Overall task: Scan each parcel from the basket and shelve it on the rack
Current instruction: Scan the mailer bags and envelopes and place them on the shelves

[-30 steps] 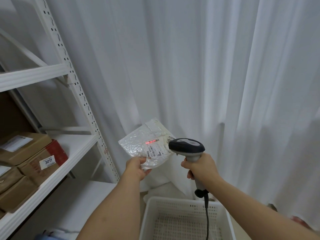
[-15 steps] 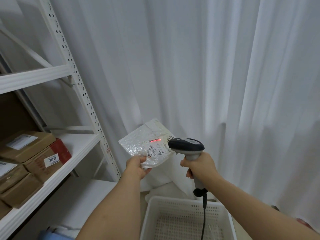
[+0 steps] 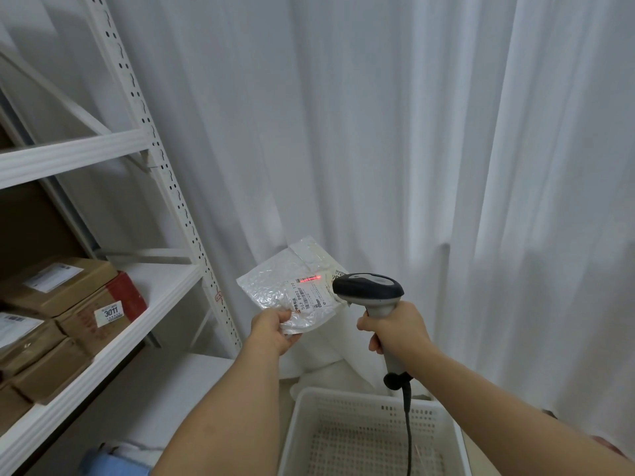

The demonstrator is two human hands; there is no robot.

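Two hands busy: my left hand [image 3: 275, 333] pinches the bottom corner of the bubble-wrap parcel [image 3: 292, 286], held above the basket [image 3: 309, 403]; my right hand [image 3: 395, 329] grips the scanner [image 3: 367, 290], its red line crossing the label [image 3: 311, 297].

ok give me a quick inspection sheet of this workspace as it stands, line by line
surface: white rack shelf, right end bare
job's things: bubble-wrap parcel held up, red scan line on its label; white basket below, visible part shows no parcels
clutter: brown boxes stacked on the shelf, one tagged 3011; blue item at bottom edge, unclear what
grippers: left hand pinches the parcel's lower edge; right hand grips the scanner
cables: black scanner cord hangs over the basket
surroundings: white curtain behind
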